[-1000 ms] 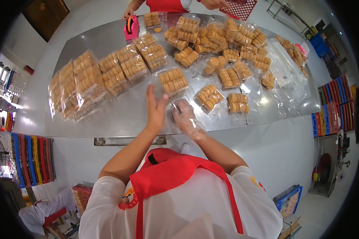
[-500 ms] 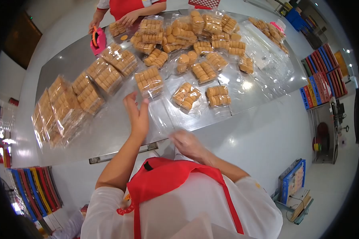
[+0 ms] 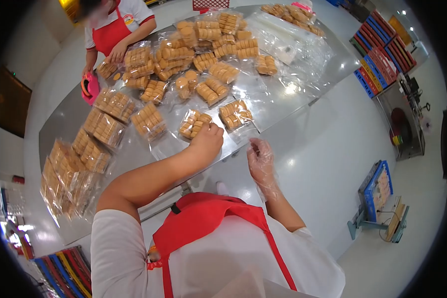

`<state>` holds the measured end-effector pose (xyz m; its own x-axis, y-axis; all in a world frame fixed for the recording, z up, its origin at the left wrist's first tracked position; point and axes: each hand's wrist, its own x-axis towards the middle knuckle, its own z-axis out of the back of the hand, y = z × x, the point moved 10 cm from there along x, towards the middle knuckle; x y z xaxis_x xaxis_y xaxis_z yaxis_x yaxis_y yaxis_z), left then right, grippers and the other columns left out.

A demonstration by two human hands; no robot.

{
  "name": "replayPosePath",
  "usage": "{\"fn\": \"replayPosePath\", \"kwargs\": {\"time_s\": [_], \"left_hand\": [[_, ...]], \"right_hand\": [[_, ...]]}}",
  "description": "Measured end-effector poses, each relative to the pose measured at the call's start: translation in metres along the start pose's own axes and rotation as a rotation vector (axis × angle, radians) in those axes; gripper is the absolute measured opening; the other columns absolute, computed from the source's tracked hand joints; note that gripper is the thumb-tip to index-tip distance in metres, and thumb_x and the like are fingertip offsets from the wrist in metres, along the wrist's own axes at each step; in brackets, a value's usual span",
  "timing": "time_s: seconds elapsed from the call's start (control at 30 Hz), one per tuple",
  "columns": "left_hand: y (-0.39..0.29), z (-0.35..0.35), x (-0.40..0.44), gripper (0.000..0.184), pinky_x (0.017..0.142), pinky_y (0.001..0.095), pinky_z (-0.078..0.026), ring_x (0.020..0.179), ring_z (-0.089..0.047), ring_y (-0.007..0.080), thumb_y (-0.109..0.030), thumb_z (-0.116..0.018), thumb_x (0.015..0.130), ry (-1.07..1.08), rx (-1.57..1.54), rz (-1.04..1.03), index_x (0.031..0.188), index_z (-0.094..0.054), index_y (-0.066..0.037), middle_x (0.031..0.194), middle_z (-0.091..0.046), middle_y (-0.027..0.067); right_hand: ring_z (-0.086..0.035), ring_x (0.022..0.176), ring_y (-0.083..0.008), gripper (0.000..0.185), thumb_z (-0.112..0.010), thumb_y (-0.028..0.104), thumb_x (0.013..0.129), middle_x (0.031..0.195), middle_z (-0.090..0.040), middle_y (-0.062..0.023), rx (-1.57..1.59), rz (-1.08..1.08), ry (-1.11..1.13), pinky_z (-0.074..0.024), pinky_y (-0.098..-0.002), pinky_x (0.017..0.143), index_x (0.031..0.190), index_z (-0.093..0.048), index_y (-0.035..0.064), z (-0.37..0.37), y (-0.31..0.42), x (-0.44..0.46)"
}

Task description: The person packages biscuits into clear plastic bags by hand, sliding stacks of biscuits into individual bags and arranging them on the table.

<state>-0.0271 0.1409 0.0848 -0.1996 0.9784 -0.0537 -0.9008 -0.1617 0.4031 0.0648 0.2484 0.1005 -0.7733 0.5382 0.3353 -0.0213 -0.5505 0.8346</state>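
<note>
My bare left hand [image 3: 207,142] is closed at the right edge of a clear pack of round biscuits [image 3: 194,124], its fingertips on the wrapping. Another biscuit pack [image 3: 235,114] lies just to the right. Off the table's front edge is my right hand [image 3: 261,161] in a clear plastic glove, fingers curled; whatever they may hold is too small to make out. A third pack [image 3: 148,120] rests to the left of my left hand.
Filled packs [image 3: 67,181] stand in rows on the left of the metal table [image 3: 171,168]. More packs [image 3: 176,52] are heaped at the back, beside clear plastic bags [image 3: 288,47]. Across the table, a co-worker's hand [image 3: 118,51] is near a pink tape dispenser [image 3: 90,89].
The view has swung, shifting the table leftward. My left hand has gone from below the left pack to the middle one. My right hand has moved right, away from the clear plastic.
</note>
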Motion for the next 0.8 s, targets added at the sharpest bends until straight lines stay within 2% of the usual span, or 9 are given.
{"fn": "replayPosePath", "kwargs": {"time_s": [0.07,0.17,0.33,0.37,0.43,0.53,0.63,0.73,0.8], "left_hand": [[0.009,0.003,0.004,0.025,0.085,0.0373,-0.044,0.104,-0.056,0.0293,-0.016,-0.060,0.079,0.040,-0.107,0.049,0.101,-0.067,-0.004,0.099,-0.060,0.0082],[0.045,0.056,-0.011,0.020,0.080,0.0400,-0.045,0.097,-0.058,0.0299,-0.013,-0.060,0.080,-0.194,-0.311,0.165,0.097,-0.064,-0.002,0.095,-0.059,0.0091],[0.102,0.126,-0.087,0.005,0.076,0.0362,-0.049,0.086,-0.061,0.0275,-0.006,-0.054,0.090,-0.331,-1.115,0.500,0.091,-0.054,-0.001,0.091,-0.063,0.0133],[0.103,0.127,-0.101,0.005,0.074,0.0353,-0.050,0.082,-0.062,0.0259,-0.005,-0.054,0.092,-0.357,-1.332,0.529,0.091,-0.052,0.000,0.088,-0.063,0.0126],[0.101,0.123,-0.120,0.009,0.073,0.0307,-0.049,0.081,-0.060,0.0173,-0.009,-0.055,0.096,-0.436,-1.593,0.508,0.092,-0.052,-0.003,0.087,-0.064,0.0087],[0.092,0.093,-0.149,0.011,0.071,0.0286,-0.049,0.079,-0.059,0.0123,-0.013,-0.056,0.098,-0.472,-1.783,0.589,0.092,-0.052,-0.005,0.085,-0.063,0.0048],[0.084,0.056,-0.179,0.010,0.070,0.0275,-0.048,0.077,-0.058,0.0110,-0.012,-0.059,0.096,-0.513,-1.914,0.711,0.091,-0.052,-0.006,0.083,-0.062,0.0031],[0.080,0.030,-0.214,0.010,0.069,0.0262,-0.047,0.077,-0.056,0.0095,-0.011,-0.060,0.095,-0.580,-2.027,0.845,0.091,-0.052,-0.007,0.083,-0.060,0.0018],[0.075,0.019,-0.236,0.010,0.068,0.0257,-0.046,0.077,-0.055,0.0089,-0.010,-0.061,0.094,-0.638,-2.047,0.940,0.091,-0.053,-0.007,0.083,-0.059,0.0010]], "right_hand": [[-0.058,0.075,-0.0231,0.020,-0.063,0.005,0.088,0.088,-0.058,-0.0124,0.033,-0.016,-0.005,-0.0490,-0.0334,0.070,0.108,-0.064,-0.0005,0.003,-0.003,-0.004],[-0.059,0.078,-0.0216,0.021,-0.063,0.005,0.089,0.091,-0.060,-0.0119,0.047,-0.031,0.017,-0.0493,-0.0333,0.071,0.109,-0.064,0.0001,0.006,-0.007,-0.006],[-0.060,0.095,-0.0208,0.033,-0.063,0.014,0.093,0.113,-0.061,-0.0135,0.327,-0.022,0.097,-0.0501,-0.0335,0.083,0.122,-0.059,-0.0002,0.007,0.020,0.014],[-0.058,0.105,-0.0216,0.044,-0.060,0.028,0.097,0.125,-0.058,-0.0128,0.628,-0.171,0.228,-0.0493,-0.0337,0.090,0.131,-0.054,0.0007,-0.004,0.026,0.017],[-0.058,0.108,-0.0226,0.049,-0.058,0.034,0.099,0.128,-0.057,-0.0127,1.123,-0.305,0.508,-0.0493,-0.0347,0.092,0.135,-0.051,0.0025,-0.036,0.067,0.019],[-0.059,0.109,-0.0235,0.047,-0.061,0.031,0.098,0.126,-0.059,-0.0143,1.387,-0.589,0.812,-0.0495,-0.0370,0.096,0.135,-0.048,0.0053,-0.089,0.098,0.002],[-0.059,0.114,-0.0280,0.044,-0.064,0.027,0.096,0.121,-0.060,-0.0201,1.102,-0.660,0.857,-0.0481,-0.0414,0.101,0.128,-0.049,0.0015,-0.128,0.101,-0.021],[-0.062,0.108,-0.0247,0.043,-0.066,0.023,0.094,0.114,-0.063,-0.0167,1.008,-0.801,0.910,-0.0500,-0.0403,0.098,0.128,-0.049,0.0022,-0.151,0.112,-0.039],[-0.064,0.097,-0.0208,0.033,-0.065,0.018,0.094,0.104,-0.064,-0.0124,0.874,-0.779,0.912,-0.0536,-0.0363,0.087,0.121,-0.052,0.0037,-0.158,0.125,-0.044]]}}
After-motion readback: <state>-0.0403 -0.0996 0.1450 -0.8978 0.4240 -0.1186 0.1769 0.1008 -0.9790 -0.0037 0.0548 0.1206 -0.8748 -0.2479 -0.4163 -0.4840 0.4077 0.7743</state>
